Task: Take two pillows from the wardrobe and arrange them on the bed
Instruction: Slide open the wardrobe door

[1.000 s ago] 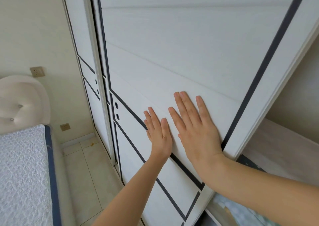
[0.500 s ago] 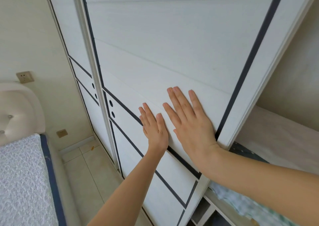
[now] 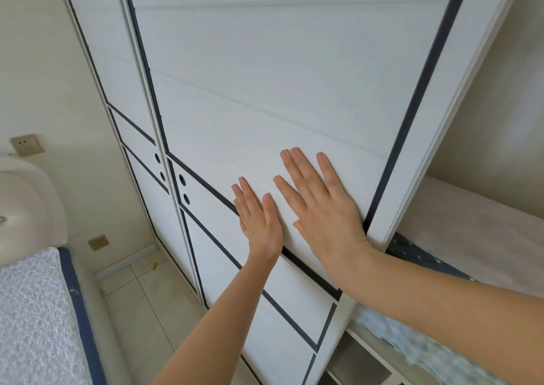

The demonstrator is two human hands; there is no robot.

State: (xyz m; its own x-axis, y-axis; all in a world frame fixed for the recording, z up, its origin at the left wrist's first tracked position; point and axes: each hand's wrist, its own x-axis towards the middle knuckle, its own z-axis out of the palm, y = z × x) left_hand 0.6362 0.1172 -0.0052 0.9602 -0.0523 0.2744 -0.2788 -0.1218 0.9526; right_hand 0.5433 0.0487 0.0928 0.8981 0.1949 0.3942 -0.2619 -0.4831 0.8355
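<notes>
A white sliding wardrobe door (image 3: 265, 96) with dark trim lines fills the middle of the view. My left hand (image 3: 259, 219) and my right hand (image 3: 321, 205) both lie flat on it, fingers spread, holding nothing. To the right of the door's edge the wardrobe stands partly open, showing a pale grey shelf (image 3: 471, 231) and, lower down, a blurred blue-and-white patterned fabric (image 3: 412, 343); I cannot tell whether it is a pillow. The bed (image 3: 32, 320) with a white textured cover and blue edging lies at the lower left.
A second wardrobe door (image 3: 112, 69) stands behind, to the left. A padded cream headboard (image 3: 26, 202) rises above the bed. Two wall sockets (image 3: 26, 144) sit on the left wall. A strip of tiled floor (image 3: 141, 305) runs between bed and wardrobe.
The door has slid left under both flat hands, so the gap at the right is wider and shows more shelf and patterned fabric. My view has shifted right.
</notes>
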